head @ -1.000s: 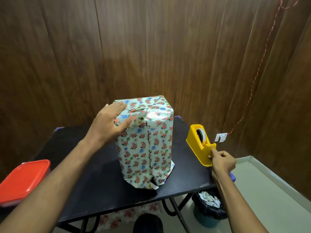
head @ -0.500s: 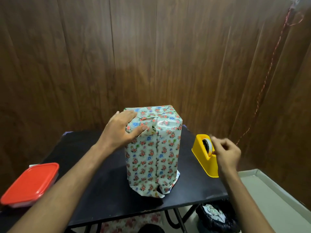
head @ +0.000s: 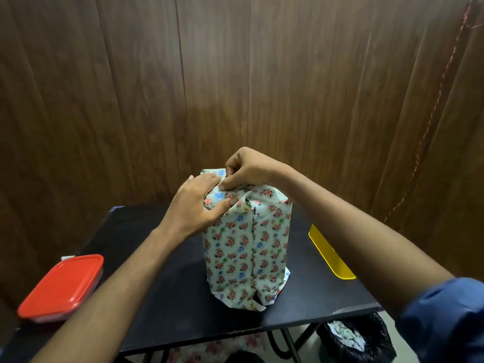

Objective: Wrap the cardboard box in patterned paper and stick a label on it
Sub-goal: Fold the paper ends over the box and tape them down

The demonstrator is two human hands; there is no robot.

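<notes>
Your bench [head: 162,305] is a black folding top set close to a wall of dark wooden panels [head: 131,100], with a thin red cord [head: 432,111] hanging down the panels to the right of the box. The box [head: 246,247] stands upright near the middle of the bench, fully covered in floral patterned paper, with a vertical seam running down the face toward you and loose paper flaring at its base. Left of the box, at the bench's near left edge, sits a container with a red lid [head: 62,286]. Right of the box, well apart from it, only part of the yellow tape dispenser [head: 331,255] shows past your right forearm. Below the bench, right of the box, a bin lined with a black bag [head: 358,339] holds scraps of paper, and a pale floor shows beside it.

Your left hand [head: 193,205] lies over the box's top left corner, fingers spread across the folded paper and thumb pressing the front face. Your right hand [head: 248,169] is curled above the box top, fingertips pinching down onto the fold just beside your left fingers; you cannot tell whether a strip of tape is between them.

Half a second ago your right hand was at the dispenser; it has now crossed to the box top. Your left hand has stayed on the same corner, and the box has not shifted.
</notes>
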